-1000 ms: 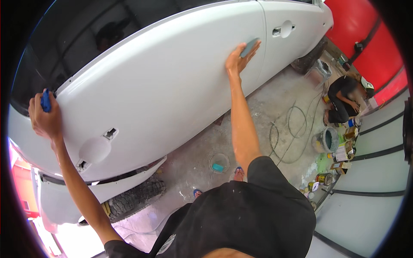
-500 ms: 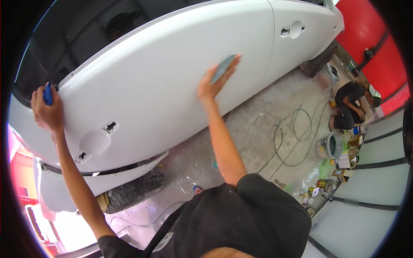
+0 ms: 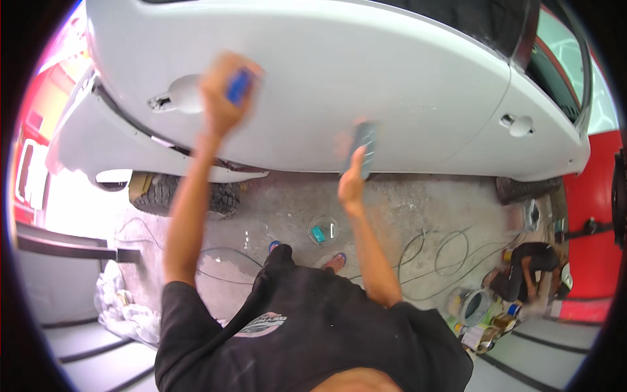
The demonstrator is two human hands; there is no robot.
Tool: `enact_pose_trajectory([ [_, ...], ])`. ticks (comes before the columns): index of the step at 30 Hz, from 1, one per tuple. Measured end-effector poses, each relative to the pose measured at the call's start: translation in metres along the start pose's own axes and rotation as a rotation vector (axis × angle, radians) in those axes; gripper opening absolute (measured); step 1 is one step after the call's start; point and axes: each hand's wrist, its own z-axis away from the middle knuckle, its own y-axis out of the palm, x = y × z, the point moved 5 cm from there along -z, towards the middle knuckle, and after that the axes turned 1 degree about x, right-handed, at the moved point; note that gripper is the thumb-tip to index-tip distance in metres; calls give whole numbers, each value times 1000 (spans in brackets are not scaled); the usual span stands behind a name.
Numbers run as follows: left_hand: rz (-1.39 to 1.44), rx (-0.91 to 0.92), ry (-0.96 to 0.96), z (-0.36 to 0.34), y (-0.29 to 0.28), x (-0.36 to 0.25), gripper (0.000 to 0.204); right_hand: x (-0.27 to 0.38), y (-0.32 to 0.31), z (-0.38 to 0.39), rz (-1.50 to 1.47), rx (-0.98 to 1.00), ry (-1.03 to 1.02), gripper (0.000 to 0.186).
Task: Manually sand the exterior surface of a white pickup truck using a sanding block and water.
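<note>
A pale grey-white car side [image 3: 294, 85], with door panels and handle recesses, spans the view in front of me. My left hand [image 3: 223, 98], smeared by motion, is closed around a small blue object [image 3: 240, 87] whose kind I cannot make out; it is over the panel, just right of a handle recess [image 3: 183, 96]. Lower and to the right, my right hand [image 3: 353, 179] holds a flat, dark grey rectangular pad [image 3: 366, 145], thumb on its near face. The pad is close to the door's lower part; whether it touches the paint I cannot tell.
Below the car, a clear round tub [image 3: 333, 221] with a teal block inside stands near my feet. Hoses [image 3: 450, 251] loop over the concrete floor. At right, another person [image 3: 529, 268] crouches by a bucket [image 3: 469, 306] and several cans. Crumpled plastic [image 3: 124, 304] lies at left.
My view has swung so the car lies more level. My left hand has left the window edge for the door panel, still with the blue object. My right hand has moved lower on the door with the pad.
</note>
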Motion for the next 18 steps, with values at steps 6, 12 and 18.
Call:
enact_pose_trajectory([
  [6,202,410,-677,230,130,-104,39,-74,18,91,-837,399,782,59],
  [12,612,482,-1112,318,117,-79,52,-127,-95,136,-992,381,1094,57],
  [18,1764,708,-1630,381,139,-97,73,-152,-102,128,-625,677,1644,69],
])
